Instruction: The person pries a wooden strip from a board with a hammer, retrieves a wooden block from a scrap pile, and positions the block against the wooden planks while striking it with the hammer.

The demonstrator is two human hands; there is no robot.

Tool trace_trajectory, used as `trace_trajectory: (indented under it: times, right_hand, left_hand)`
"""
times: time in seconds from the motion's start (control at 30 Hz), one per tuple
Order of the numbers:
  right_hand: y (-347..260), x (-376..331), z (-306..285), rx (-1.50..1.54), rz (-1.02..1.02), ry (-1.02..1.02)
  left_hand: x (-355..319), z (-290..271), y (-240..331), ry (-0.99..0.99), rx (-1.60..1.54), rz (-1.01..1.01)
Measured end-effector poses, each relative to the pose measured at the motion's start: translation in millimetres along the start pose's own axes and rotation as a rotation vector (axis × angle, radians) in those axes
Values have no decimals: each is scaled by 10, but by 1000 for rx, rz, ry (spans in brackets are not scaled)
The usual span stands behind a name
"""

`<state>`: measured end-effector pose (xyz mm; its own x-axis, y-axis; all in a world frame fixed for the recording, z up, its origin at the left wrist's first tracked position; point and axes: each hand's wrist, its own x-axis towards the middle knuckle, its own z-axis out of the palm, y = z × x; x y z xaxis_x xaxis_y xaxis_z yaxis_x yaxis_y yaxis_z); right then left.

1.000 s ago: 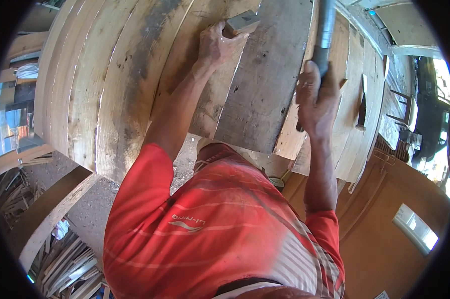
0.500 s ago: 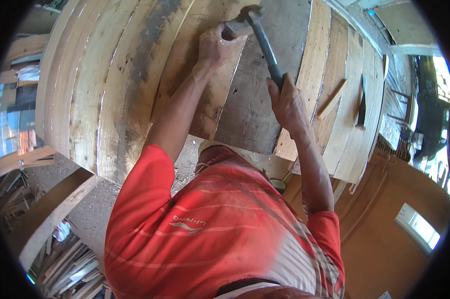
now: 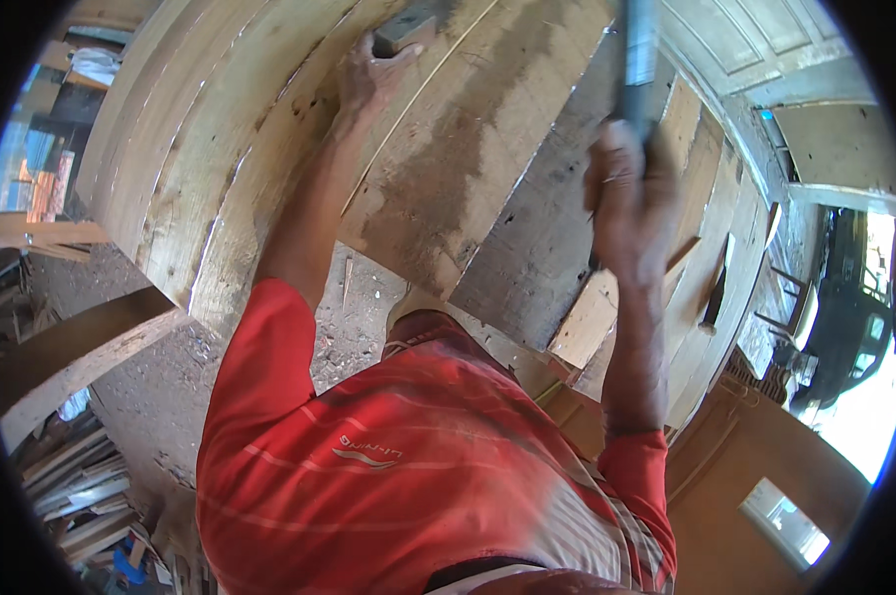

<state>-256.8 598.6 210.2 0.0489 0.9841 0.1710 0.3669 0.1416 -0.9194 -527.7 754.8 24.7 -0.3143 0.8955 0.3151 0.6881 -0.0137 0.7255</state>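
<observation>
My left hand (image 3: 370,74) reaches far over the wide plank surface (image 3: 418,208), fingers closed round a small grey-brown wooden block (image 3: 405,37). The block is at the boards beyond my forearm; whether it touches them I cannot tell. On the right, my right hand (image 3: 631,203) is wrapped round the handle of a hammer (image 3: 637,64), blurred by motion. The handle points away from me, and the hammer's head lies outside the picture. The hammer is apart from the block.
A chisel-like tool (image 3: 717,288) and a thin wood strip (image 3: 684,253) lie on the boards at right. At left a curved timber (image 3: 81,362) stands near piled offcuts (image 3: 86,486). A brown panel (image 3: 711,516) is at lower right, a chair (image 3: 795,302) beyond.
My left hand has moved left and farther away with the block. My right hand has shifted right, lifting the hammer away from the block. The view has turned somewhat.
</observation>
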Motion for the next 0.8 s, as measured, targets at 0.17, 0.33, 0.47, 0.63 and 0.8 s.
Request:
trace_trajectory:
  times: [0.17, 0.33, 0.47, 0.63, 0.8]
  right_hand:
    - [-29, 616, 453, 319, -551, 181]
    - [630, 453, 972, -530, 127, -426]
    - [632, 379, 881, -483, 81, -430]
    - [311, 413, 708, -190, 92, -233]
    - [384, 459, 865, -197, -45, 99]
  left_hand:
    - [-4, -8, 135, -72, -9, -59]
    - [-34, -16, 82, 44, 98, 41]
    - [-62, -31, 22, -67, -22, -2]
    - [-51, 28, -6, -49, 59, -26]
    - [-37, -12, 113, -83, 80, -66]
